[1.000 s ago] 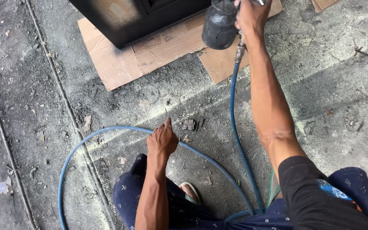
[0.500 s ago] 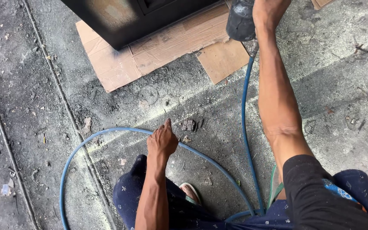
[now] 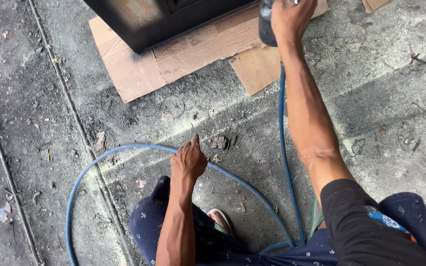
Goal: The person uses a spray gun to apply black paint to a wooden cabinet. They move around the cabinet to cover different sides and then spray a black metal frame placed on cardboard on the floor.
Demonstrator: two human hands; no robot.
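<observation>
A blue air hose (image 3: 124, 150) looped across the dusty concrete floor (image 3: 35, 98) at the left, curving past the person's left hand (image 3: 188, 160), whose fingers were pressed together and pointed forward, hovering just above the hose and holding nothing. Flattened cardboard (image 3: 183, 54) lay under a black cabinet (image 3: 154, 17) at the top. To the right, the right hand (image 3: 289, 17) was clenched around a dark spray gun (image 3: 266, 24) near the cabinet's corner, its cup hanging beside the knuckles and the hose trailing straight back along the arm. The gun's long axis appeared roughly upright; its nozzle direction could not be told. It looked rigid, moderately heavy with a filled cup, best gripped at the handle.
</observation>
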